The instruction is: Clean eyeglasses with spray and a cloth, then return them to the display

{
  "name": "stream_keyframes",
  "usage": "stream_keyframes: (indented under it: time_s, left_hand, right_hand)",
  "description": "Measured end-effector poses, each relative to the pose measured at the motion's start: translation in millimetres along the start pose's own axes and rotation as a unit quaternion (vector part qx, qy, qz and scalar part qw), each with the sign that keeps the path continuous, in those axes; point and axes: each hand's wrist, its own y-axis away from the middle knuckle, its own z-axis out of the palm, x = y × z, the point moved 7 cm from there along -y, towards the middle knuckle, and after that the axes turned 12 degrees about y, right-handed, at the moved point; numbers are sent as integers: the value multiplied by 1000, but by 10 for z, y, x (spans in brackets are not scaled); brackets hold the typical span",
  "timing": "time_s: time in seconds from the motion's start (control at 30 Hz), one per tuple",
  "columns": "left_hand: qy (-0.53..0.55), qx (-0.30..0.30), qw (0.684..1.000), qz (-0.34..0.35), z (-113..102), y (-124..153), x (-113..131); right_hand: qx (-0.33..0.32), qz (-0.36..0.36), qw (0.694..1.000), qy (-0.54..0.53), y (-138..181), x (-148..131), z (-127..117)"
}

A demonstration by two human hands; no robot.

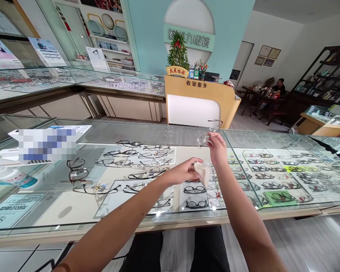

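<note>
My right hand is raised above the glass display counter and pinches a pair of thin-framed glasses with clear lenses, held up at arm's length. My left hand is lower and just left of it, fingers closed on a small pale cleaning cloth that hangs down from the grip. Both forearms reach out over the counter top. Under the glass lie rows of several dark-framed glasses on white trays.
A black pair of glasses lies on the counter top at left, near a spray bottle and a blurred sign. A wooden cashier desk stands behind. More glass cases run left and right. A person sits far back.
</note>
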Motion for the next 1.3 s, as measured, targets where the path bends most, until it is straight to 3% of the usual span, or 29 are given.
stream_keyframes:
  time_s: [0.07, 0.13, 0.2, 0.27, 0.33, 0.43, 0.53, 0.63, 0.8, 0.93, 1.1, 1.3]
  left_hand:
    - [-40, -49, 998, -10, 105, 20, -22]
    - [-83, -56, 995, 5, 141, 38, 26]
    - [-129, -4, 989, 68, 80, 54, 178]
    - [-171, 89, 969, 155, -56, 103, 392]
    - [-206, 195, 929, 238, -220, 205, 600]
    - [-279, 320, 839, 341, -382, 399, 832]
    - [-355, 364, 756, 412, -398, 513, 938]
    - [-411, 357, 716, 436, -367, 506, 947]
    - [-457, 328, 699, 441, -329, 450, 929]
    - [-446, 331, 711, 431, -358, 441, 909]
    - [-427, 350, 727, 409, -405, 436, 869]
    - [-433, 365, 706, 425, -404, 471, 872]
  right_hand:
    - [4, -12, 1000, 11, 5, -16, -5]
    - [7, -29, 999, 29, 4, -39, -21]
    - [9, -49, 997, 55, 0, -68, -42]
    - [9, -77, 993, 86, 3, -118, -57]
    - [-5, -115, 986, 123, 29, -193, -40]
    - [-56, -176, 961, 205, 113, -303, 60]
    - [-105, -233, 920, 299, 216, -372, 183]
    - [-147, -286, 873, 366, 298, -401, 292]
    - [-194, -317, 818, 439, 366, -379, 383]
    - [-196, -324, 791, 480, 401, -389, 395]
    - [-187, -334, 780, 495, 419, -430, 389]
    - [-185, -331, 786, 488, 420, -471, 376]
